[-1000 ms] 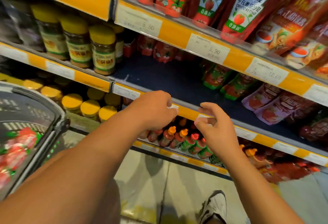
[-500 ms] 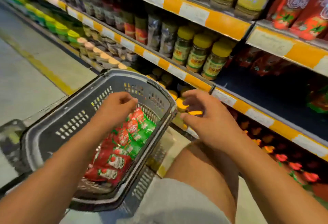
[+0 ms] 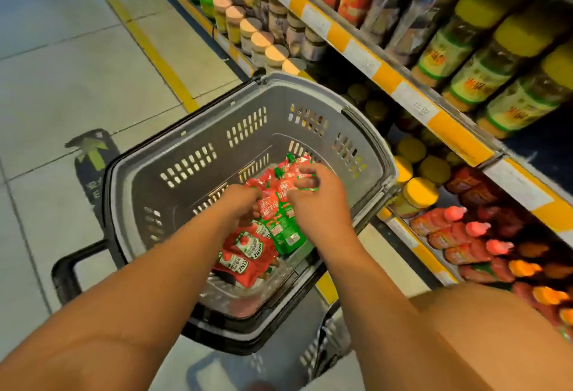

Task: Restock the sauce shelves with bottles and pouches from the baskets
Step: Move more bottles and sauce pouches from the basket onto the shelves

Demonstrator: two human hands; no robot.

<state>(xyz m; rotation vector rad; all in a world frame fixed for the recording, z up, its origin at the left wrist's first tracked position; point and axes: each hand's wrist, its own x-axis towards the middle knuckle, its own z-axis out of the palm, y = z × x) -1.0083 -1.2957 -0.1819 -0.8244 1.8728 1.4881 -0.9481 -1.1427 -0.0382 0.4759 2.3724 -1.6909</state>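
A grey plastic basket (image 3: 217, 130) stands on the floor beside the shelves. It holds a pile of red-and-green sauce pouches (image 3: 286, 229) and red Heinz ketchup pouches (image 3: 245, 251). Both my hands are inside it. My left hand (image 3: 238, 204) reaches down into the pile with its fingertips against a pouch; its fingers are hidden, so its grip does not show. My right hand (image 3: 316, 201) has its fingers curled over the top of a red-and-green pouch (image 3: 294, 173).
Sauce shelves (image 3: 403, 89) with orange-and-white price strips run along the right. They carry yellow-lidded jars (image 3: 496, 58), and red squeeze bottles (image 3: 459, 229) on the bottom shelf. The basket's black handle (image 3: 66, 269) sticks out at the left. My knee (image 3: 483, 328) is at lower right.
The view has swung from the shelf down to the basket. Both hands left the shelf edge, moved over the basket and now reach down into the pouches.
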